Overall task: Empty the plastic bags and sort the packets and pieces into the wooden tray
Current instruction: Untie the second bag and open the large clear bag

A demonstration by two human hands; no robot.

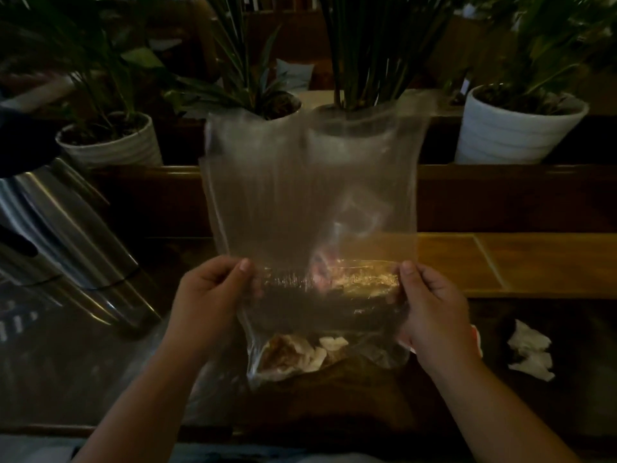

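At the near edge we see two bare forearms reaching forward over a dark table (83, 362). Our left hand (208, 295) pinches the left edge of a clear plastic bag (300, 195), thumb in front and fingers curled behind; our right hand (434, 305) pinches the right edge the same way. The bag is held upright between them, and pale pieces (300, 354) are bunched in its bottom. A crumpled white tissue (531, 354) lies to the right. A shiny metal container (66, 235) stands left. Farther back, white plant pots (514, 128) line a wooden ledge.
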